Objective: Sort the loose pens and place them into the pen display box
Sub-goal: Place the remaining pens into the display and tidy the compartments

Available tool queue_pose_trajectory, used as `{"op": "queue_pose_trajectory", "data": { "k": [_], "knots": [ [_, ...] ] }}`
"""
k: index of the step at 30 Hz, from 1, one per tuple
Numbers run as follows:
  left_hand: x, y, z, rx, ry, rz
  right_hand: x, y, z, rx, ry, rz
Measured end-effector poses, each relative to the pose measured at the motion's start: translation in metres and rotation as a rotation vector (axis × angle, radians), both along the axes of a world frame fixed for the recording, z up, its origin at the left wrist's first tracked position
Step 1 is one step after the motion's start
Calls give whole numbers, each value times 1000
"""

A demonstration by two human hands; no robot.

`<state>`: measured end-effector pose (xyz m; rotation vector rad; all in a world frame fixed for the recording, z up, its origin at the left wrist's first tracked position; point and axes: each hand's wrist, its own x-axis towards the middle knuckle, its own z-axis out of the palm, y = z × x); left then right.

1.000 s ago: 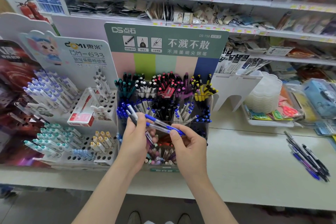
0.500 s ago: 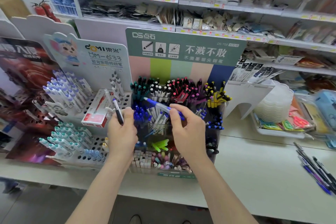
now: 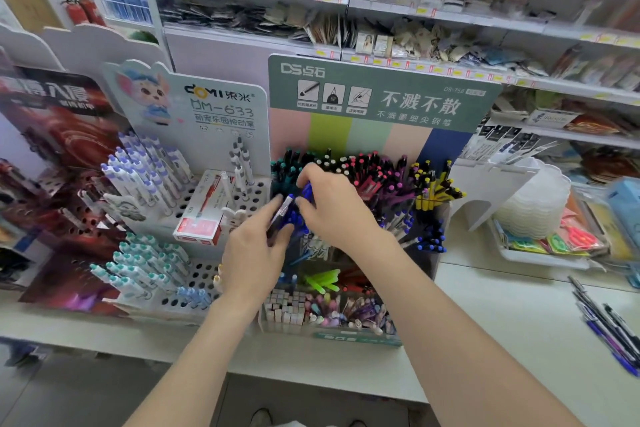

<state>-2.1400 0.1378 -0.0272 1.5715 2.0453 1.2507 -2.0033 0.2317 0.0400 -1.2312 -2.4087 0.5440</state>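
Over the left rear part of the pen display box (image 3: 381,99), the head view shows your right hand (image 3: 337,210) pinching a blue pen (image 3: 307,191) between thumb and forefinger, with the remaining fingers curled behind it. The pen's lower end is hidden by your fingers, so you cannot tell whether it is seated yet. It sits just above the blue pens standing in that compartment (image 3: 297,218). Your left hand (image 3: 254,256) comes in from below and beside it, touching or nearly touching the right. Its fingers are curled round a second pen (image 3: 281,213) with a pale barrel and a blue end, held slanted toward the same compartment. You appear to be in the placing step, with one sorted pen going in among its own colour and another waiting. For the next move, steer the blue pen into a gap between its neighbours without pushing them over, then let go once it stands. After that, check the second pen's colour against the rows before you commit it. More loose pens (image 3: 609,333) lie in a small heap on the counter (image 3: 502,308), far off to your right and well apart from the box. By that measure the task looks only partly done, and you will need to reach across for them.
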Motion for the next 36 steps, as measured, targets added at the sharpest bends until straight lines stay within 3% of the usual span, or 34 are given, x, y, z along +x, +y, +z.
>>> {"op": "queue_pose_trajectory", "data": {
  "k": [3, 7, 11, 14, 22, 25, 28, 30, 36],
  "knots": [
    [2, -12, -3, 58, -122, 79, 0, -12, -8, 44, -22, 83],
    [4, -14, -11, -53, -119, 94, 2, -5, -12, 137, 34, -13],
    [21, -5, -8, -77, -161, 166, -5, -3, -11, 44, 51, 51],
    [34, 0, -4, -70, -189, 261, -6, -2, -17, 59, 4, -24],
    [31, -15, -14, 43, -322, 177, -13, -4, -17, 71, -74, -137],
    [27, -18, -7, 50, -409, 194, -16, -8, -17, 61, -119, -83],
    [23, -19, -2, 78, -479, 182, -16, -11, -23, 256, -62, -168],
    [20, -19, -1, 86, -485, 171, -16, -13, -26, 372, 20, -220],
    [12, -15, -4, 32, -418, 127, -17, -9, -21, 310, 8, -199]
  ]
}}
